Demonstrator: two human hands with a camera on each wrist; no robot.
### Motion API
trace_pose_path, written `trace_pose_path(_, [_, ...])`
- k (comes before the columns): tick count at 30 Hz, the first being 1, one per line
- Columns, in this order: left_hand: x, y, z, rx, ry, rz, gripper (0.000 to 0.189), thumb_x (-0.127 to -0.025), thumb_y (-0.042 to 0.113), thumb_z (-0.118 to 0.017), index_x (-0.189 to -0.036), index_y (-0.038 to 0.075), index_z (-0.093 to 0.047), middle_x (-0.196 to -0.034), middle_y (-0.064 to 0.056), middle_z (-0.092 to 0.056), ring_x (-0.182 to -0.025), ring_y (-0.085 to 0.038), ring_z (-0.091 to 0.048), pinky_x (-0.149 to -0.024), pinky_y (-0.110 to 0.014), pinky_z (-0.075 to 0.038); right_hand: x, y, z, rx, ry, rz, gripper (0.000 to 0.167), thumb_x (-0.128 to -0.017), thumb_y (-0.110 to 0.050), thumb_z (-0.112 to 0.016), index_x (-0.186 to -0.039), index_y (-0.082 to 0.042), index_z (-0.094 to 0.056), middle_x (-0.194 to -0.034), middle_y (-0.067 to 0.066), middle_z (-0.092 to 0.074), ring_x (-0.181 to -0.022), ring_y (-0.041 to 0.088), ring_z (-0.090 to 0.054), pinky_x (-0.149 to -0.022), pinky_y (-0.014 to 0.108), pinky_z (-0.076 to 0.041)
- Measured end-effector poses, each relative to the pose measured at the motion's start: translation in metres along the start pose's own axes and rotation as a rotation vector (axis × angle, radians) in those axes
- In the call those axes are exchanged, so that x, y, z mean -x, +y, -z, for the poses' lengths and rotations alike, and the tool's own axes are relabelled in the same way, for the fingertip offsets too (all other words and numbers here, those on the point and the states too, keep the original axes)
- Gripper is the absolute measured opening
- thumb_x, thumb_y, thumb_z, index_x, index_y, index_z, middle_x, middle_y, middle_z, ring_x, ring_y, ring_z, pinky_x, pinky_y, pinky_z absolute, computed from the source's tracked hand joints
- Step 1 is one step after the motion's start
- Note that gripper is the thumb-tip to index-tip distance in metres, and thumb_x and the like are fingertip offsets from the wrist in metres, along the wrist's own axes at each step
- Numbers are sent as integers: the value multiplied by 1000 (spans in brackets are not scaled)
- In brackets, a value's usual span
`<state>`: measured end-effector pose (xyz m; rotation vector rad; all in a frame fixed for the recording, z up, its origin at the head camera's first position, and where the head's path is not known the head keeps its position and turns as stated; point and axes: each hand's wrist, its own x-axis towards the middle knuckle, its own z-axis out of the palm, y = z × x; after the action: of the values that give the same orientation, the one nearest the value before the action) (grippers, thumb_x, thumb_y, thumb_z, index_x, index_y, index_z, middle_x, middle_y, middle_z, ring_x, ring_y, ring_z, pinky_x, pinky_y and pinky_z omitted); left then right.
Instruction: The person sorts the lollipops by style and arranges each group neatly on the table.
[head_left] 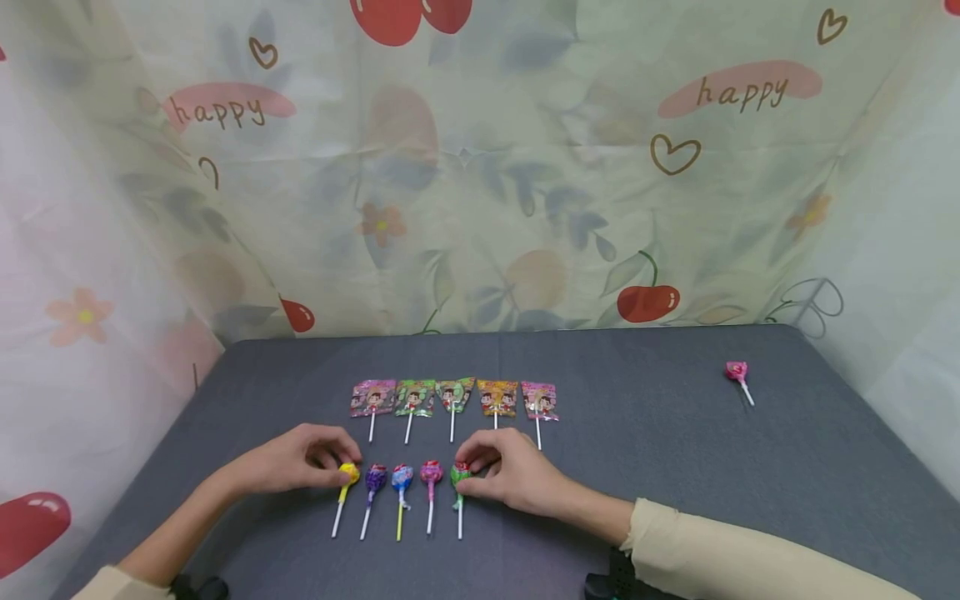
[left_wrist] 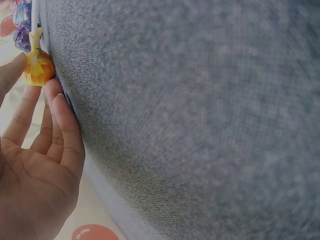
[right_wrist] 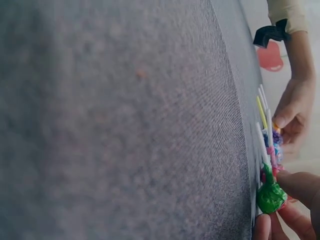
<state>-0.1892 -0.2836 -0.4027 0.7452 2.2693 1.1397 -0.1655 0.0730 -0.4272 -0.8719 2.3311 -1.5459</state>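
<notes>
My left hand [head_left: 303,460] pinches the yellow lollipop [head_left: 348,472] by its round head, thumb on one side and fingertips on the other. At the other end of the same row, my right hand [head_left: 521,475] has thumb and fingers about the head of the green lollipop [right_wrist: 271,198]. Between the hands lie a purple lollipop [head_left: 376,477], a blue lollipop [head_left: 402,477] and a pink lollipop [head_left: 431,472], side by side. All the sticks in this row point toward me.
Behind runs a second row of lollipops in flat square wrappers [head_left: 415,397], sticks also toward me. One of their sticks is partly behind my right hand. A lone pink lollipop [head_left: 737,372] lies far right on the grey tablecloth [head_left: 645,417]. A printed curtain [head_left: 480,208] hangs behind.
</notes>
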Motion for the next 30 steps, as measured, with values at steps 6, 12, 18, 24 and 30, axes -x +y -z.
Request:
trace_pose_path(6, [-1, 0, 0, -6, -2, 1, 20, -97, 13, -71, -114, 3, -68, -106, -6, -67, -87, -20, -63, -76, -28, -52, 8, -2, 5, -1, -2, -8, 27, -85, -12, -85, -108, -7, -72, -103, 0, -70, -93, 21, -65, -77, 31, -54])
trace_pose_path(12, [-1, 1, 0, -6, -2, 4, 20, -97, 12, -71, -114, 3, -68, -106, -6, -67, -86, -20, -63, -76, -28, -52, 20, -2, 16, -70, 8, -7, 31, -86, -13, -84, -112, -3, -71, -108, 7, -69, -97, 27, -66, -79, 33, -55])
trace_pose_path(18, [-1, 2, 0, 3, -3, 8, 20, -96, 12, -72, -114, 3, -68, -105, -7, -67, -86, -20, -62, -76, -28, -52, 36, 1, 33, -130, 14, 5, 36, -86, -11, -83, -116, 3, -68, -111, 17, -67, -99, 35, -66, -80, 33, -55])
trace_pose_path(24, [0, 1, 0, -4, -7, -23, 20, -97, 12, -71, -113, 2, -67, -105, -6, -68, -85, -19, -63, -75, -28, -52, 60, 11, 55, -166, 40, -18, 39, -88, -12, -82, -119, 5, -66, -114, 21, -66, -100, 36, -66, -82, 34, -54])
trace_pose_path(30, [0, -1, 0, -22, -10, -26, 20, -97, 15, -72, -113, 4, -68, -104, -3, -68, -85, -17, -64, -76, -28, -53, 94, 25, 84, -204, 72, -36, 34, -91, -8, -78, -118, 7, -65, -112, 24, -65, -98, 30, -68, -82, 33, -55])
